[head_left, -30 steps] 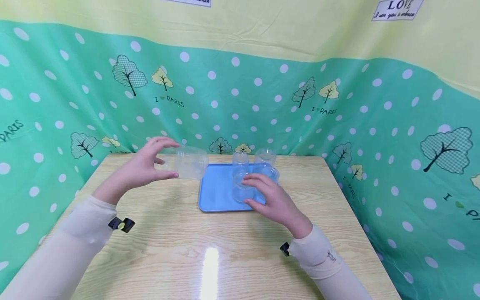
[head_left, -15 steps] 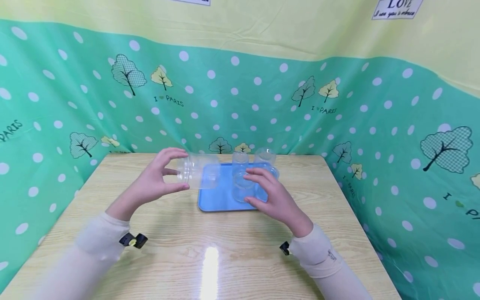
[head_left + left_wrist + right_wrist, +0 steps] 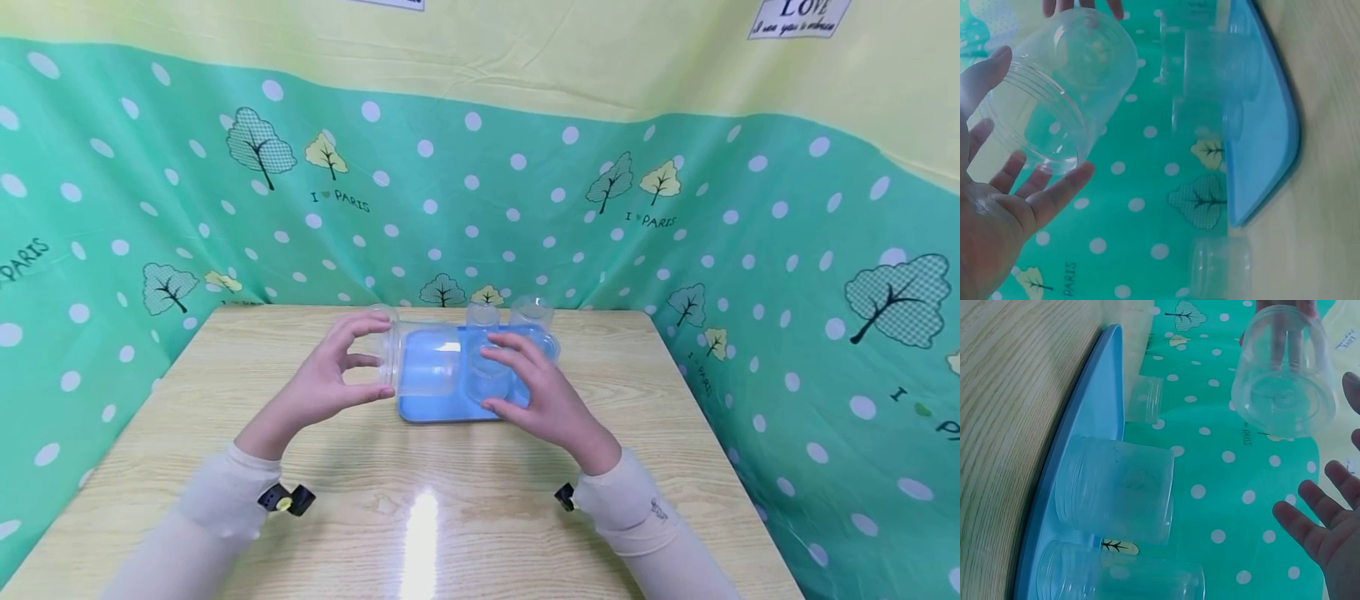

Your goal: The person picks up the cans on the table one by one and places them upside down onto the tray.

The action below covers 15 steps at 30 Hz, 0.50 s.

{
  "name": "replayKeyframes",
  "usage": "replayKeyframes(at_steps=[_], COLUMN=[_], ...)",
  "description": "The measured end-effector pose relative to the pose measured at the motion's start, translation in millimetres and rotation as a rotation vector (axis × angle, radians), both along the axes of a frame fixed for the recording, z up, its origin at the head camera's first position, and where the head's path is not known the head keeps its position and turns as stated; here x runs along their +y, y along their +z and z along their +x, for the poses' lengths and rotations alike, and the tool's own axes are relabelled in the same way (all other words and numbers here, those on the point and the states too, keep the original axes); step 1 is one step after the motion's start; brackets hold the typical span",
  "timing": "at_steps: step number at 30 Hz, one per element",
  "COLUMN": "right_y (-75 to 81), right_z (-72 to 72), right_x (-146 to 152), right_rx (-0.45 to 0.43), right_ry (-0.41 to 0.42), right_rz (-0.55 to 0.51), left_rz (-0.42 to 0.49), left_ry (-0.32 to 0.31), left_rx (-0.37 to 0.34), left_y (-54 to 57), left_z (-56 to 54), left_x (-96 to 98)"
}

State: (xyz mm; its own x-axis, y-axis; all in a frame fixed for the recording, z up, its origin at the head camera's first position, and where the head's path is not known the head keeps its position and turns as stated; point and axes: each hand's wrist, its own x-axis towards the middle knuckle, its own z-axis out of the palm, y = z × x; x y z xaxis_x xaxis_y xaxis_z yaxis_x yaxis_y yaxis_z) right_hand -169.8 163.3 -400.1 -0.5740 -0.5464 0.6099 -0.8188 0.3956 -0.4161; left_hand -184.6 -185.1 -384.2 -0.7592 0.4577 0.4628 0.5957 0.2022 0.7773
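My left hand [image 3: 318, 383] holds a clear plastic jar [image 3: 429, 360] by its threaded mouth, thumb on one side and fingers on the other. The jar lies sideways in the air above the blue tray [image 3: 438, 410], its base pointing right. In the left wrist view, the open mouth of the jar [image 3: 1094, 69] faces the palm. My right hand [image 3: 551, 404] is held up with fingers spread and holds nothing. The right wrist view shows the fingertips [image 3: 1288, 515] apart from the jar's base. In the head view this hand overlaps the jars on the tray.
Several clear jars [image 3: 1125, 487] stand mouth down on the right part of the tray. Another clear jar [image 3: 1221, 269] stands on the wooden table [image 3: 360, 500], left of the tray and partly behind my left hand. A green polka-dot curtain [image 3: 427, 175] surrounds the table.
My left hand has carried the jar rightward and slightly down, from left of the tray to above it. The jar standing behind that hand now shows. My right hand has stayed almost still.
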Motion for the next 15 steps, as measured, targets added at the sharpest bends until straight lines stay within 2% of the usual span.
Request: replayKeyframes(at_steps=[8, 15], right_y=[2.1, 4.5], right_z=[2.0, 1.1], right_x=[-2, -2], right_rx=[-0.014, -0.032], right_ry=[0.006, 0.031], right_rz=[-0.014, -0.036], left_rz=[0.074, 0.081], left_ry=[-0.066, -0.068], left_rx=[0.000, -0.031], left_y=[-6.8, -10.8], left_z=[2.6, 7.2], left_x=[11.4, 19.1])
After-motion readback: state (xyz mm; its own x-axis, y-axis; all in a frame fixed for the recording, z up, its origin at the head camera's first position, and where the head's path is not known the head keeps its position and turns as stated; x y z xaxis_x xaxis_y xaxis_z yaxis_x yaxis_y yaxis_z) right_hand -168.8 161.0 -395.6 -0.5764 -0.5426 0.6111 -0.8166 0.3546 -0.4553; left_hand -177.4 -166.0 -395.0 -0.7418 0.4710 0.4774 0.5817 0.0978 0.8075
